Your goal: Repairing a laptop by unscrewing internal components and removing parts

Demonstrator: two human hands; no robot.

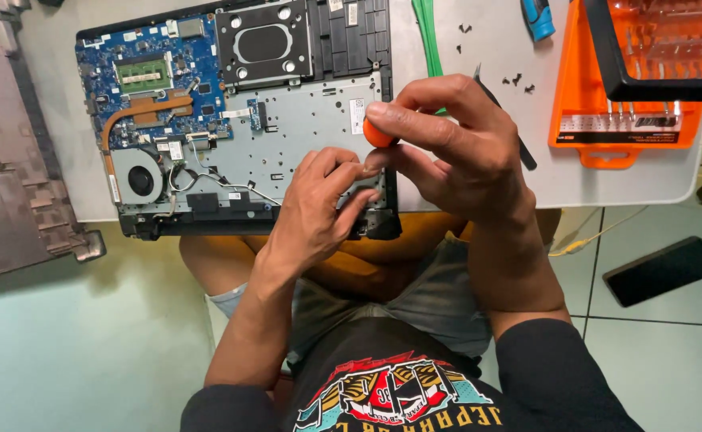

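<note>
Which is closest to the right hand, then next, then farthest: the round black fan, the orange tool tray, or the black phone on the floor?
From the right hand in the head view:
1. Orange plastic tool tray, on the table to its right.
2. Flat black phone, lower right on the floor tiles.
3. Round black fan, far left inside the opened laptop.

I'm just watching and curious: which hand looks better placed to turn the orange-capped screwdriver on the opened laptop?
Probably the right hand: it already grips the screwdriver by its orange cap, above the laptop. The left hand sits lower, its fingertips by the tool's shaft near the laptop's front edge, seemingly steadying it.
</note>
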